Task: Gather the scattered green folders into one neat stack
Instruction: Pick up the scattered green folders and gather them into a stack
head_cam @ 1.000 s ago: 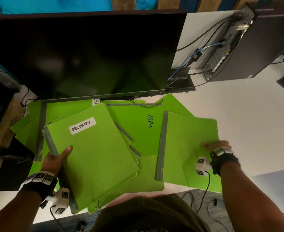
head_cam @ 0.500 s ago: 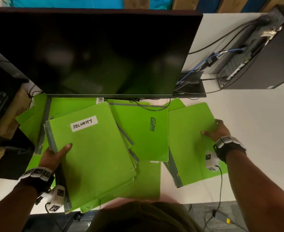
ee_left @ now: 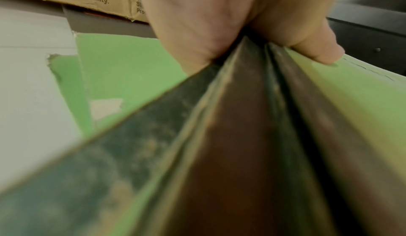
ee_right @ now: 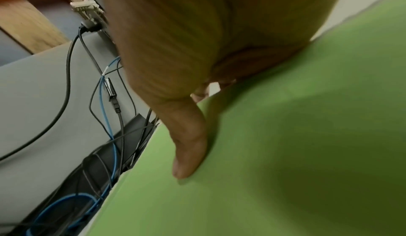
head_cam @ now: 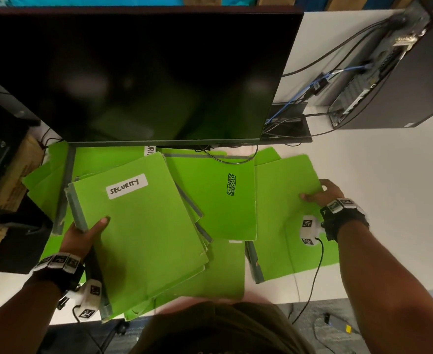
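Observation:
Several green folders lie overlapping on the white desk (head_cam: 378, 200) below the monitor. My left hand (head_cam: 82, 233) grips the grey spine of a held bundle of folders (head_cam: 144, 236), whose top one bears a "SECURITY" label; its thumb lies on the cover. The left wrist view shows that hand (ee_left: 219, 27) pinching the spines (ee_left: 241, 118). My right hand (head_cam: 322, 194) grips the right edge of a plain green folder (head_cam: 284, 200), thumb on top, fingers beneath; the same folder (ee_right: 285, 153) fills the right wrist view under the thumb. A folder with a scribble (head_cam: 218, 198) lies between.
A large dark monitor (head_cam: 138, 72) overhangs the folders' far edges. A computer tower (head_cam: 394, 72) with black and blue cables (head_cam: 304, 98) stands back right. Cardboard boxes (head_cam: 8, 180) sit at the left. A thin black wire (head_cam: 309, 284) runs from my right wrist.
My right hand slid along the plain folder's edge toward its far end and swung that folder from a tilt to parallel with the scribbled one. The left hand's bundle stayed put.

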The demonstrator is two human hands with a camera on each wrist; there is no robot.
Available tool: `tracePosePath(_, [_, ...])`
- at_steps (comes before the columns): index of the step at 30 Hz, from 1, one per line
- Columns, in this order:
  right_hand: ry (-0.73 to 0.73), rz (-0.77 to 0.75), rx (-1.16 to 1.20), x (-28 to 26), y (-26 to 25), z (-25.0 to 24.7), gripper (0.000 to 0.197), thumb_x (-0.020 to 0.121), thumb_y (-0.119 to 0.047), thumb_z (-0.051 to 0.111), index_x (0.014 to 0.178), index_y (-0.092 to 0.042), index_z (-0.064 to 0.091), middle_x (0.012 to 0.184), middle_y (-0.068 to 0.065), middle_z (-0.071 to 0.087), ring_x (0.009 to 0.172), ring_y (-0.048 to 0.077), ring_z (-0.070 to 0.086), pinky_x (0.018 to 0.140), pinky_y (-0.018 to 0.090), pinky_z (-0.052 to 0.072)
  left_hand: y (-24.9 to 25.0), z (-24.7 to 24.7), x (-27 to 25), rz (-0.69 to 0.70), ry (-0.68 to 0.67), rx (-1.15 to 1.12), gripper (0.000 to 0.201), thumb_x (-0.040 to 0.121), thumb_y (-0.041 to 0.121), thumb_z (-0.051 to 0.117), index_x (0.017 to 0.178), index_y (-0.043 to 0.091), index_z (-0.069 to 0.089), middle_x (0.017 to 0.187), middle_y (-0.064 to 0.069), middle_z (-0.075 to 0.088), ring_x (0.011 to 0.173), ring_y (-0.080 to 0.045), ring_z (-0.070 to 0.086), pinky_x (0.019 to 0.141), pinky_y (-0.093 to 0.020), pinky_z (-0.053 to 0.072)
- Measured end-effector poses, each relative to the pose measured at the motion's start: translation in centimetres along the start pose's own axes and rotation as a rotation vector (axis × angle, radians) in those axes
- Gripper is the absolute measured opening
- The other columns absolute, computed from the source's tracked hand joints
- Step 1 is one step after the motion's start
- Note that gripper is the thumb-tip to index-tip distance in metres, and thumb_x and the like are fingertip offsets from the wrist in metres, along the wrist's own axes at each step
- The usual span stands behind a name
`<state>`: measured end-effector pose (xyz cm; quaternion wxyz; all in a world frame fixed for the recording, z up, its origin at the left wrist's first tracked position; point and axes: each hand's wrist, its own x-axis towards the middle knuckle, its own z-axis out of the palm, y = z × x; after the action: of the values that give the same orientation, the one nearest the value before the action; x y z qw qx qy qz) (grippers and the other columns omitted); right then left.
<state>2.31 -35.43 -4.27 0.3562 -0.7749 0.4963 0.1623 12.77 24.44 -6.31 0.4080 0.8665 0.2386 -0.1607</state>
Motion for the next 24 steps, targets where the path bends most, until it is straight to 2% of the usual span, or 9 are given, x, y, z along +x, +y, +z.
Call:
tracePosePath(4, [-0.066, 0.008, 0.012, -1.9, 0.7, -0.1, 0.065, 0.073, -0.029, 0.081, 0.130, -0.011, 0.054, 0.129, 0.015, 0.059, 0.115, 0.033, 0.057, 0.093, 0.038, 0.045, -0.3, -0.1, 0.1, 0.006, -0.002, -0.021, 0.065, 0.072, 0.049, 0.077, 0.112, 0.002, 0.057, 0.104, -0.017, 0.063, 0.092, -0.035, 0.059, 0.083, -0.046, 0.050])
tracePosePath(6, [-0.071, 0.012, 0.058, -2.8, 1.6, -0.9, 0.057, 0.074, -0.030, 0.079, 0.125, -0.011, 0.060, 0.123, 0.014, 0.063, 0.105, 0.030, 0.061, 0.088, 0.035, 0.044, -0.4, -0.1, 0.1, 0.013, -0.003, -0.048, 0.061, 0.073, 0.046, 0.077, 0.114, 0.005, 0.058, 0.108, -0.015, 0.064, 0.096, -0.036, 0.061, 0.087, -0.048, 0.050])
tracePosePath(8, [-0.035, 0.016, 0.148, -3.8, 2.8, -2.2, 0.053, 0.071, -0.029, 0.082, 0.118, -0.013, 0.064, 0.113, 0.012, 0.067, 0.094, 0.026, 0.062, 0.089, 0.038, 0.047, -0.2, -0.1, -0.1, 0.020, -0.002, -0.055, 0.057, 0.075, 0.042, 0.076, 0.114, 0.004, 0.058, 0.107, -0.015, 0.063, 0.096, -0.035, 0.060, 0.087, -0.047, 0.049])
tracePosePath(10, [0.008, 0.007, 0.252, -4.8, 3.9, -3.5, 0.052, 0.067, -0.026, 0.083, 0.115, -0.015, 0.067, 0.105, 0.008, 0.069, 0.090, 0.026, 0.065, 0.089, 0.041, 0.050, -0.1, 0.0, -0.2, 0.018, 0.001, -0.057, 0.057, 0.075, 0.041, 0.076, 0.113, 0.003, 0.057, 0.105, -0.016, 0.063, 0.095, -0.036, 0.060, 0.085, -0.047, 0.049])
tracePosePath(14, [0.035, -0.053, 0.409, -7.5, 5.2, -5.9, 0.042, 0.076, -0.012, 0.076, 0.116, -0.007, 0.065, 0.099, 0.012, 0.066, 0.075, 0.019, 0.063, 0.066, 0.027, 0.046, -0.3, -0.1, -0.1, 0.027, -0.003, -0.082, 0.059, 0.073, 0.044, 0.078, 0.112, 0.005, 0.059, 0.106, -0.016, 0.064, 0.097, -0.037, 0.061, 0.087, -0.049, 0.050])
tracePosePath(16, [0.039, -0.076, 0.456, -8.6, 5.8, -6.5, 0.038, 0.078, -0.013, 0.075, 0.114, -0.009, 0.065, 0.099, 0.011, 0.068, 0.076, 0.020, 0.064, 0.066, 0.026, 0.047, -0.5, -0.2, 0.1, 0.035, -0.011, -0.087, 0.066, 0.069, 0.049, 0.079, 0.114, 0.005, 0.058, 0.110, -0.016, 0.064, 0.099, -0.038, 0.060, 0.090, -0.052, 0.049])
tracePosePath(19, [0.017, -0.091, 0.566, -9.9, 6.3, -6.4, 0.037, 0.077, -0.012, 0.074, 0.114, -0.014, 0.066, 0.098, 0.006, 0.072, 0.086, 0.026, 0.068, 0.074, 0.036, 0.052, -0.6, -0.3, 0.4, 0.039, -0.007, -0.056, 0.071, 0.072, 0.047, 0.078, 0.122, 0.002, 0.055, 0.117, -0.019, 0.062, 0.104, -0.041, 0.058, 0.092, -0.053, 0.048])
tracePosePath(21, [-0.010, -0.097, 0.620, -10.6, 6.4, -6.0, 0.038, 0.079, -0.009, 0.072, 0.116, -0.014, 0.065, 0.096, 0.004, 0.072, 0.089, 0.027, 0.068, 0.072, 0.034, 0.051, -0.6, -0.2, 0.4, 0.046, -0.009, -0.054, 0.072, 0.072, 0.047, 0.078, 0.122, 0.001, 0.054, 0.117, -0.020, 0.062, 0.104, -0.042, 0.058, 0.092, -0.052, 0.048])
tracePosePath(24, [-0.008, -0.119, 0.662, -12.6, 6.1, -5.8, 0.035, 0.082, -0.007, 0.069, 0.116, -0.015, 0.063, 0.098, 0.003, 0.070, 0.087, 0.023, 0.066, 0.067, 0.032, 0.048, -0.6, -0.1, 0.3, 0.085, -0.016, -0.074, 0.061, 0.075, 0.042, 0.077, 0.115, 0.001, 0.058, 0.109, -0.017, 0.063, 0.102, -0.041, 0.059, 0.089, -0.049, 0.048])
